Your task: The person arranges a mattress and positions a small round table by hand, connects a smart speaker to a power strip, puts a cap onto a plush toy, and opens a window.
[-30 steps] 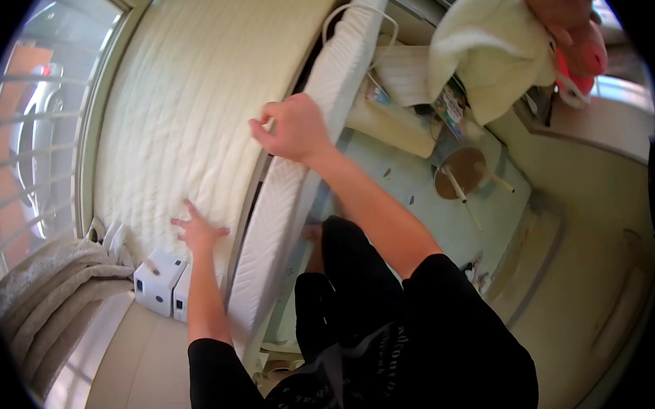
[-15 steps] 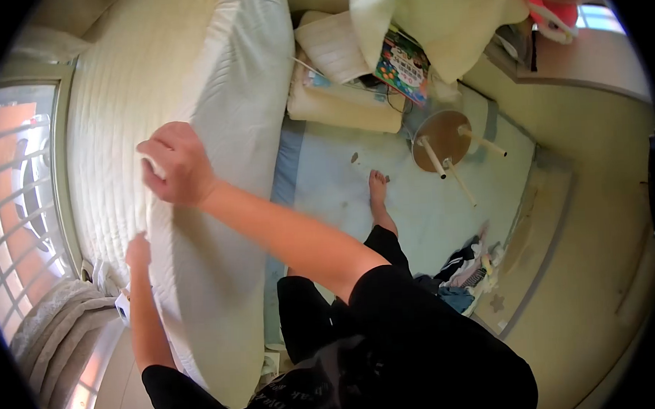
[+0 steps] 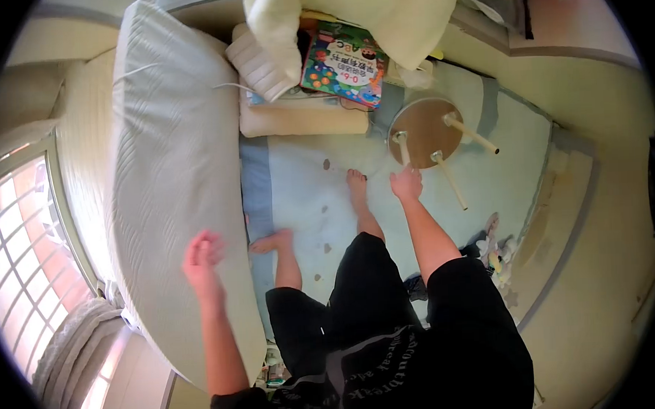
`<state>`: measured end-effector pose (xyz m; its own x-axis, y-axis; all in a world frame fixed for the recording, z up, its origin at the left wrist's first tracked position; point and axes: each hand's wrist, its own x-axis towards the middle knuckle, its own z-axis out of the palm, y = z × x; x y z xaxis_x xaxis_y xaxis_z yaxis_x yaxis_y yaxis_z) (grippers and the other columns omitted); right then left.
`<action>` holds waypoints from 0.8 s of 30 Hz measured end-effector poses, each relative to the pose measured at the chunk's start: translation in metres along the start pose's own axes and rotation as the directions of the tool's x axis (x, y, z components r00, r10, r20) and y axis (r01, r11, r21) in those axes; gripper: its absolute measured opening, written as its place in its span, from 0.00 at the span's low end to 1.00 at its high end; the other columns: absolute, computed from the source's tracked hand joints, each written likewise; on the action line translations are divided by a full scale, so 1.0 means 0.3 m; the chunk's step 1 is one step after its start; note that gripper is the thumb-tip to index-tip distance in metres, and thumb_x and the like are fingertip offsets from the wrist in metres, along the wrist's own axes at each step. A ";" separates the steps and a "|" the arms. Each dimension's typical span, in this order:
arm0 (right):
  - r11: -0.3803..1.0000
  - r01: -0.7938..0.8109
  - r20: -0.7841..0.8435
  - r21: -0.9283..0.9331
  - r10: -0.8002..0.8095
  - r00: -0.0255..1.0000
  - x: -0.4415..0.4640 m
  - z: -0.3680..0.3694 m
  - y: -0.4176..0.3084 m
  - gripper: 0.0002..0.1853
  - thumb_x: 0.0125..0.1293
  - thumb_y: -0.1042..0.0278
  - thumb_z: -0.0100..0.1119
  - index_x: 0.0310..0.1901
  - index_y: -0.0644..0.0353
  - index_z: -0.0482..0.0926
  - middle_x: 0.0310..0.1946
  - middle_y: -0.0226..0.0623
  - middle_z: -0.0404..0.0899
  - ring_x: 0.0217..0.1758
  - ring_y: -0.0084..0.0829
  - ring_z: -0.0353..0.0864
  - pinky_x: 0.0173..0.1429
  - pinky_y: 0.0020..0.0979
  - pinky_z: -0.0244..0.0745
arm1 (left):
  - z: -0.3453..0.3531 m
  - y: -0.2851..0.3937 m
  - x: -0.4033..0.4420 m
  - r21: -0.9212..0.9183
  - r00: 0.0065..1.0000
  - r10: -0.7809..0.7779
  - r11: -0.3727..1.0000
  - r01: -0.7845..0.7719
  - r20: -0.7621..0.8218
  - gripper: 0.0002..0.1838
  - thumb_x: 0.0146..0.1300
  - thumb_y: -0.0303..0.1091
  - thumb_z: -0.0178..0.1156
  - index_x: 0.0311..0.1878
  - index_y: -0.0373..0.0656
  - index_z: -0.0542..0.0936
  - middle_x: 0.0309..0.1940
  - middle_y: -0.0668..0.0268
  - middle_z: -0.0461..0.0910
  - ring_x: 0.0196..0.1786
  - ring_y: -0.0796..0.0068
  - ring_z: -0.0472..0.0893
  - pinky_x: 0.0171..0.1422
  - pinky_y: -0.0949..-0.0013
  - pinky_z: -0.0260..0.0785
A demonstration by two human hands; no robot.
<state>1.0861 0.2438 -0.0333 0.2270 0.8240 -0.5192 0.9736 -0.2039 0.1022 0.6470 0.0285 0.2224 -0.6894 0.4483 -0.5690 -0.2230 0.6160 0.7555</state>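
My left hand point(image 3: 204, 257) hovers in front of the white mattress point(image 3: 179, 160), blurred, its fingers loosely bent and apart with nothing visible in them. The mattress stretches along the left side, its quilted side facing me. Over on the right, my right hand point(image 3: 407, 185) overlaps the end of one pale leg of an upturned round stool point(image 3: 428, 123). Whether that hand touches or grips the leg I cannot tell. The stool lies with its brown underside up and its legs sticking out.
Folded bedding point(image 3: 302, 121) and a colourful children's book point(image 3: 345, 63) lie at the back beneath a cream blanket point(image 3: 363, 5). Clothes point(image 3: 490, 252) are heaped to the right on the pale blue floor mat point(image 3: 305, 205). A barred window point(image 3: 33, 232) is at left.
Both hands have come off the mattress. My right hand has swung across to the right beside the stool, and my left has drawn back. My view has shifted, and the mattress's side now shows more fully.
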 end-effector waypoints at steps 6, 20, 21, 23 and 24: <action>0.896 -0.199 0.253 0.397 0.102 0.962 0.258 0.332 0.212 0.36 0.70 0.53 0.63 0.72 0.62 0.62 0.45 0.55 0.85 0.45 0.50 0.90 0.36 0.52 0.86 | 0.418 -0.101 -0.166 -0.025 0.953 -0.226 0.971 0.236 0.202 0.18 0.79 0.36 0.53 0.63 0.37 0.79 0.52 0.57 0.87 0.49 0.66 0.88 0.52 0.67 0.79; 0.684 -0.346 0.459 0.643 0.017 0.888 0.125 0.048 0.485 0.17 0.74 0.57 0.62 0.41 0.66 0.77 0.19 0.31 0.69 0.12 0.27 0.65 0.14 0.35 0.60 | 0.592 -0.182 -0.339 0.079 0.874 -0.395 0.918 0.389 0.284 0.17 0.78 0.35 0.56 0.64 0.39 0.80 0.54 0.60 0.86 0.51 0.72 0.86 0.54 0.71 0.77; 0.691 -0.357 0.495 0.629 -0.002 0.869 0.092 0.004 0.536 0.17 0.73 0.57 0.62 0.42 0.67 0.77 0.20 0.35 0.72 0.14 0.30 0.70 0.16 0.37 0.64 | 0.591 -0.176 -0.350 0.079 0.876 -0.388 0.921 0.382 0.288 0.17 0.78 0.35 0.56 0.64 0.39 0.80 0.54 0.60 0.86 0.51 0.72 0.86 0.54 0.71 0.77; 0.795 -0.121 0.341 0.594 -0.113 0.933 0.006 -0.061 0.648 0.17 0.72 0.58 0.64 0.47 0.67 0.78 0.25 0.43 0.80 0.21 0.39 0.79 0.24 0.42 0.73 | 0.594 -0.154 -0.366 0.050 0.878 -0.368 0.927 0.371 0.308 0.17 0.78 0.35 0.56 0.64 0.40 0.80 0.54 0.60 0.86 0.51 0.72 0.86 0.54 0.71 0.76; 0.850 0.124 0.152 0.512 -0.231 0.961 -0.047 -0.086 0.698 0.18 0.71 0.58 0.65 0.50 0.68 0.79 0.28 0.48 0.83 0.27 0.44 0.84 0.30 0.44 0.78 | 0.591 -0.141 -0.376 0.036 0.879 -0.359 0.930 0.366 0.315 0.17 0.78 0.35 0.56 0.64 0.40 0.80 0.54 0.60 0.86 0.51 0.72 0.86 0.54 0.71 0.76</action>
<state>1.2875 0.2031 0.0172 -0.0104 0.7588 -0.6513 0.8445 -0.3421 -0.4121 0.8564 0.0666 0.1971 -0.3088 0.3772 -0.8731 -0.4354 0.7601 0.4823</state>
